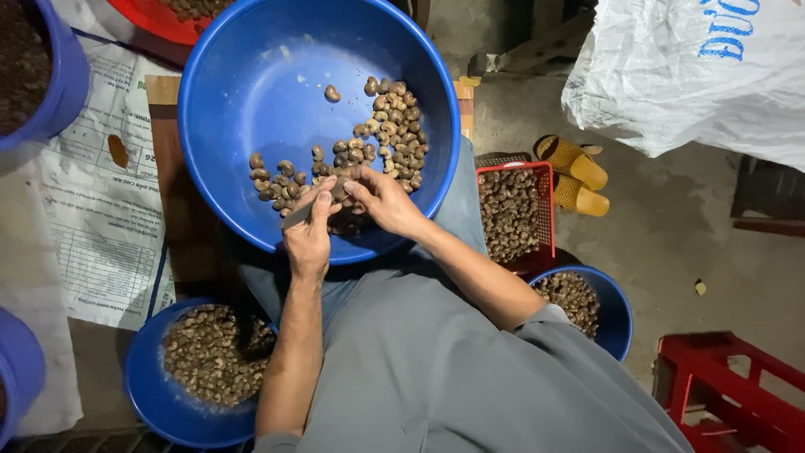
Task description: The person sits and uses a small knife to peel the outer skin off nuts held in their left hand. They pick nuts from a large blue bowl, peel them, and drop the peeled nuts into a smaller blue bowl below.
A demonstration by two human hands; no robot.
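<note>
**Nut pinched over the basin, blade against it**

Step in hand, by judgement: shelling one brown cashew nut [340, 191], held low over the large round blue plastic basin [243, 92] resting on the lap. Left hand [309, 235] closed in a grip around a small grey metal blade [298, 216], thumb pressed on top. Right hand [384, 201] pinching the nut between thumb and forefinger, other fingers curled under. Both hands touching at the nut, near 6 o'clock of the basin floor. Loose heap of brown nuts [390, 126] spread from centre toward 3 o'clock.

Next move likely calls for a steady pinch and short blade travel, edge kept off the fingertips.

Room: basin rim close below the wrists at 6 o'clock; bare blue floor open toward 10 o'clock. Red slotted plastic crate [549, 210] of nuts just beside the right forearm; smaller blue bowl [159, 403] of nuts under the left elbow.
</note>
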